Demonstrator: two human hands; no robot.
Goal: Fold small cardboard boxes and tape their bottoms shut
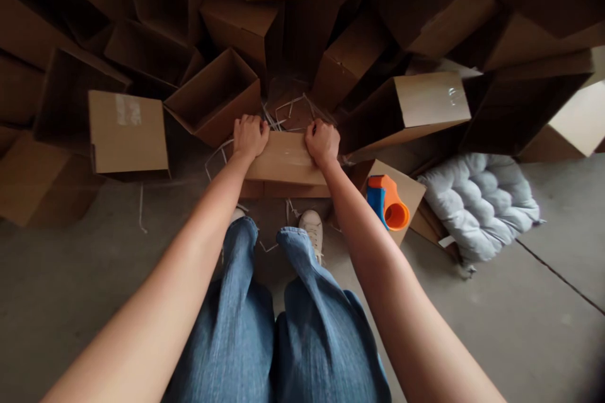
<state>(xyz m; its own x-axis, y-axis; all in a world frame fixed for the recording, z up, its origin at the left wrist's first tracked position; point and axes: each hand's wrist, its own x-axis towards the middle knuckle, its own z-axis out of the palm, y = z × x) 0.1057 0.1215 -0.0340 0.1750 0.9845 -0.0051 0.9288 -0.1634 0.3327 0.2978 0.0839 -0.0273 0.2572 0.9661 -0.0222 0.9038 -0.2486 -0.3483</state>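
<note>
Cardboard box and both hands met in the centre of the view, the box on the concrete floor just beyond the person's shoes. Its top was closed, so its contents were hidden. The left hand lay at the left end of that top and the right hand at the right end, both with curled fingers touching it near the far edge; whether they gripped or only pressed could not be told.

Just to the left, an open carton showed its bare inner walls. Farther left stood a carton with clear tape across its upper face. On the right, a tipped carton turned its dark mouth toward the middle, its depths too shadowed to read. An orange-and-blue tape dispenser rested on a small carton near the right forearm, beside a tufted grey cushion. White strapping lay tangled behind the box, and more cartons crowded the shadowed background.
</note>
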